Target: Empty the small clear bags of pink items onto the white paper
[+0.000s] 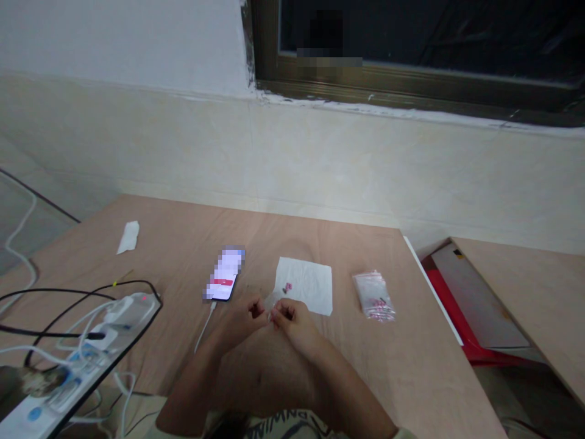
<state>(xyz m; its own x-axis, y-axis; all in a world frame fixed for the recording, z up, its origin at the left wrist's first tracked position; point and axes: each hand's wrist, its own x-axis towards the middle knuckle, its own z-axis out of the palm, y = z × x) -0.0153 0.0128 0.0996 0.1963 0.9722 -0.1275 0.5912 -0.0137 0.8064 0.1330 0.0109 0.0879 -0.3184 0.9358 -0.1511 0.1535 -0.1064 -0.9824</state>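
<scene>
My left hand (244, 318) and my right hand (292, 323) meet above the wooden table (320, 360), fingertips nearly touching. Between them both pinch a small translucent plastic piece (270, 306), too small and pale to identify. Just beyond my fingers lies a white paper napkin (307, 285) holding a few tiny pink parts (287, 286). To the right sits a clear plastic bag (373, 297) with pink parts inside. A smartphone (223, 274) lies left of the napkin, its screen blurred, with a white charging cable (205, 326) running toward my left hand.
A crumpled white tissue (128, 238) lies at the table's far left. A white power strip (130, 311) with tangled black and white cables sits at the left edge. The table's right edge drops toward a red-framed board (475, 299). A wall and dark window stand behind.
</scene>
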